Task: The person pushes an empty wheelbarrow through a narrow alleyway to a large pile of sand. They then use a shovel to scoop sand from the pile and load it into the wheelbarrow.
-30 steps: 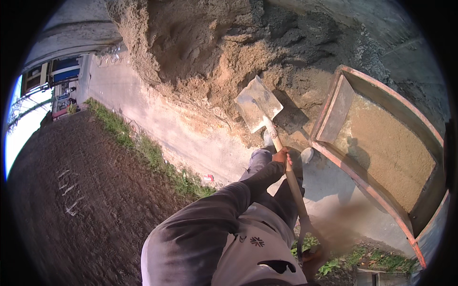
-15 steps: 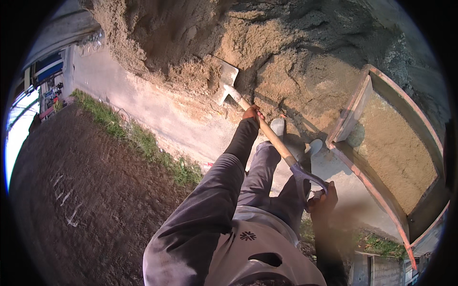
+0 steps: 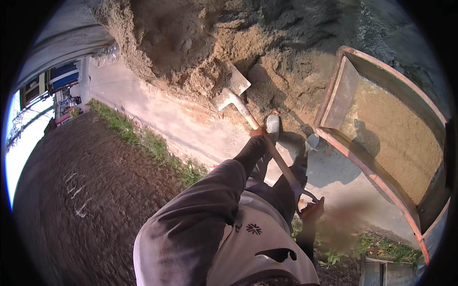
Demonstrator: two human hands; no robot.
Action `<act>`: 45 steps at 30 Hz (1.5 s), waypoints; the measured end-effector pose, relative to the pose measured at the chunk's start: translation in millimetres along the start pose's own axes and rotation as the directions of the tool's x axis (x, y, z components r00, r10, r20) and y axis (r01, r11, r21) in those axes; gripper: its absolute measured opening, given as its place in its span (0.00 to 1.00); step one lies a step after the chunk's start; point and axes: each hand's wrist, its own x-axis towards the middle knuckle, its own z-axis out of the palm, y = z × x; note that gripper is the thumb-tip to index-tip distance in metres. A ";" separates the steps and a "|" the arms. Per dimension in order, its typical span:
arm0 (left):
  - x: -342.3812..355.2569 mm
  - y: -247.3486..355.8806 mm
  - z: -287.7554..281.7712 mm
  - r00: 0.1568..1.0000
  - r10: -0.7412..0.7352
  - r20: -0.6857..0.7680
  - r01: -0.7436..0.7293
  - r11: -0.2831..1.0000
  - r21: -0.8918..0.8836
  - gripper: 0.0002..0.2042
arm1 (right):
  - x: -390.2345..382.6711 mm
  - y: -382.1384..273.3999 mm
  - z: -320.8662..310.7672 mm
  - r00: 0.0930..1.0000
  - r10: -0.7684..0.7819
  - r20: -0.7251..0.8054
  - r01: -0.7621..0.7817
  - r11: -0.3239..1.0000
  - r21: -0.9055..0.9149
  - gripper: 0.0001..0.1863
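Observation:
My left hand [image 3: 259,132] is wrapped round the wooden shaft of a shovel [image 3: 282,165], below its metal socket. My right hand [image 3: 313,209] closes on the dark D-shaped grip at the shaft's near end, close to my right thigh. At the foot of a large sand pile [image 3: 241,43] rests the shovel's blade [image 3: 240,82], pointing away from me. Clumps of sand hide part of the blade's middle and left.
To the right stands an open box with rusty edges [image 3: 367,157], holding a layer of sand [image 3: 398,143]. My shoes [image 3: 273,125] are between the pile and the box. Grass [image 3: 152,145] borders the concrete strip [image 3: 191,126], with dark soil [image 3: 95,176] on the left.
Both hands and the shovel have come slightly nearer my body, the blade shifting a little right and down. The view has turned, so the box appears farther left. Both hands keep their hold.

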 end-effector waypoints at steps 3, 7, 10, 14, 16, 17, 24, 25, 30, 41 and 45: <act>-34.6 -49.3 6.8 0.991 0.098 0.097 -0.095 0.995 -0.031 0.11 | -1.8 21.3 -72.8 0.992 -0.105 -0.076 0.105 0.994 -0.005 0.27; -136.4 -87.7 50.1 0.931 0.262 0.253 -0.269 0.963 -0.009 0.08 | -9.2 69.2 -163.4 0.987 -0.067 -0.148 0.085 0.989 0.117 0.28; -197.7 -118.0 74.2 0.916 0.163 0.366 -0.227 0.964 0.139 0.08 | 5.9 121.5 -240.5 0.907 0.397 -0.136 -0.348 0.892 0.287 0.29; -261.2 -158.3 121.9 0.793 0.172 0.584 -0.443 0.821 0.360 0.09 | -21.9 183.4 -260.4 0.949 0.255 -0.187 -0.180 0.922 0.343 0.29; -304.2 -166.9 147.0 0.669 0.183 0.720 -0.589 0.721 0.365 0.11 | -24.4 208.3 -254.7 0.963 0.230 -0.142 -0.161 0.911 0.380 0.28; -311.0 -169.5 156.4 0.610 0.207 0.764 -0.659 0.669 0.345 0.12 | -23.2 216.9 -247.4 0.971 0.215 -0.101 -0.161 0.909 0.384 0.28; -366.2 -188.6 231.6 0.234 0.283 0.930 -0.902 0.421 0.099 0.21 | 26.6 229.2 -199.5 0.984 -0.161 -0.081 0.179 0.935 0.307 0.18; -372.9 -184.0 233.0 0.240 0.276 0.931 -0.905 0.412 0.111 0.21 | 30.8 229.2 -201.3 0.995 -0.088 -0.043 0.098 0.907 0.409 0.19; -346.9 -134.6 214.8 0.286 0.360 0.888 -0.814 0.580 0.028 0.19 | 25.1 188.2 -198.9 0.998 -0.020 0.060 -0.012 0.878 0.479 0.26; -219.4 -37.3 99.1 0.901 0.192 0.388 -0.138 0.977 -0.163 0.06 | -98.6 0.4 -165.4 0.991 -0.096 0.093 0.065 0.953 0.296 0.25; -162.2 -39.7 81.0 0.952 -0.013 0.305 0.099 0.958 -0.268 0.06 | -154.1 -39.8 -129.1 0.982 -0.112 0.154 0.095 0.989 0.109 0.26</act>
